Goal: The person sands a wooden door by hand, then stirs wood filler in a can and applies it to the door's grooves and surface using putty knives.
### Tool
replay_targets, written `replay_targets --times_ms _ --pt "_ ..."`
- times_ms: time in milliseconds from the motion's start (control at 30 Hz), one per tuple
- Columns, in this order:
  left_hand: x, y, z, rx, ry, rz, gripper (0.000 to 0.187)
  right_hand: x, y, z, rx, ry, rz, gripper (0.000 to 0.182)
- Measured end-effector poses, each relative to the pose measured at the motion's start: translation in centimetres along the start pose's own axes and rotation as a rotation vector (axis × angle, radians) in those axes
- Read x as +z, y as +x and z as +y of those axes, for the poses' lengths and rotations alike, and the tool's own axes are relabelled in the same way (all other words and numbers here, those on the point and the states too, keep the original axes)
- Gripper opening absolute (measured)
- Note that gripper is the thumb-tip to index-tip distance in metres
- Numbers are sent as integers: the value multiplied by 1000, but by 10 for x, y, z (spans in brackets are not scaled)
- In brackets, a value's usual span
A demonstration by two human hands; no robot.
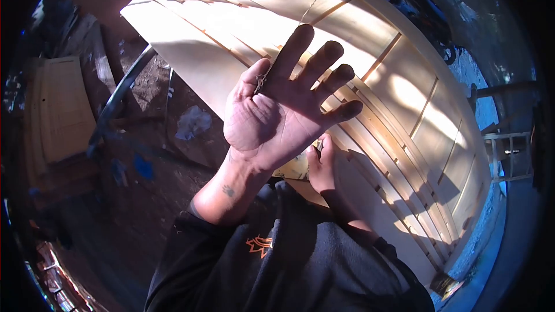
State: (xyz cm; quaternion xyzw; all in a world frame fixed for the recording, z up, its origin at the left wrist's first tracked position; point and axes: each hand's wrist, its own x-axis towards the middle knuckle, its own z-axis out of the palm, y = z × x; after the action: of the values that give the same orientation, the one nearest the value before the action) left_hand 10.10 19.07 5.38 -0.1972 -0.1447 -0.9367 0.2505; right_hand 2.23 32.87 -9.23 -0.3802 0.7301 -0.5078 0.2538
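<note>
My left hand [277,101] is raised in front of the camera, palm facing me, with its fingers spread. A thin, dark, curled strand [261,83] shows between the thumb and the palm. Lower down and partly behind the left wrist, my right hand [324,164] has its fingers curled in, with a small dark piece showing at them. Beside it is a yellowish, dark-blotched object [293,167], mostly hidden by the left wrist. I cannot tell what the right hand holds. Behind both hands spreads a large, pale wooden panel [191,66] with long slats and narrow slots.
A thin cord [315,3] runs across the panel above the left fingertips. Wooden boards [66,110] lie at the left, near a dark bar [121,98]. Crumpled plastic [193,122] is on the dark ground. A pale frame [509,156] stands at the right.
</note>
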Motion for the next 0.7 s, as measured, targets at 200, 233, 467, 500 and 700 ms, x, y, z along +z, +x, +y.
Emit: replay_targets --times_ms 200,233,467,500,700 --pt "0 -9 10 45 -7 42 44 11 6 -17 34 -40 -12 27" --pt "0 -9 11 48 -3 39 44 11 5 -18 45 -81 -8 29" --pt "-1 -7 7 65 -15 57 46 -23 11 -63 -422 -263 184 38" --pt "-3 -7 5 67 10 28 46 -32 7 -81 -514 -200 200 40" --pt "-5 0 -8 63 95 -81 50 -47 -10 -128 -757 -433 -2 54"
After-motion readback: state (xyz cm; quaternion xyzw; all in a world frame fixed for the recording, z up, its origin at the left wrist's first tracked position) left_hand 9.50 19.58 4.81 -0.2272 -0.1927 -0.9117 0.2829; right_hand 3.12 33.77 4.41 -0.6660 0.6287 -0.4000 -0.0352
